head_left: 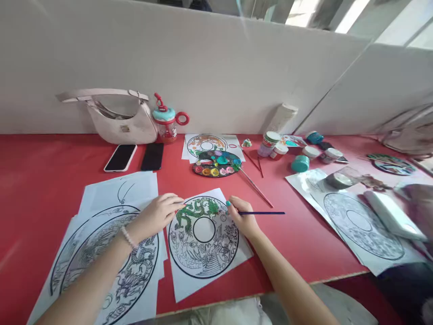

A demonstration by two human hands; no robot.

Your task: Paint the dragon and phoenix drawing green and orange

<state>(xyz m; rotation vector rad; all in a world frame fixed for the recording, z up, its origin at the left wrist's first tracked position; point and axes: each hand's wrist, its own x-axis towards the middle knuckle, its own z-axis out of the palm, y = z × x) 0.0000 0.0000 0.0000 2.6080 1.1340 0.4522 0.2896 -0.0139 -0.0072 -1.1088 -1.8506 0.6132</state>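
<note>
In the head view my right hand (244, 218) grips a paintbrush (265, 213) with a dark blue handle. The handle points right, and the bristle end is hard to make out by my fingers. Under both hands is a sheet with a round dragon-and-phoenix drawing (203, 253). Its upper dragon (198, 210) is painted green; the phoenix part is uncoloured. My left hand (165, 211), with a beaded bracelet at the wrist, rests its fingers flat on the sheet's upper left edge. A small red bit shows by its fingertips.
A paint palette (205, 171) bears another paintbrush (257, 187). Larger drawing sheets (118, 189) lie left. Behind are two phones (121, 158), a white handbag (123, 128) and a cup (166, 128). Paint jars (300, 163) and a drawing sheet (358, 225) lie right, beside another person's blurred arm.
</note>
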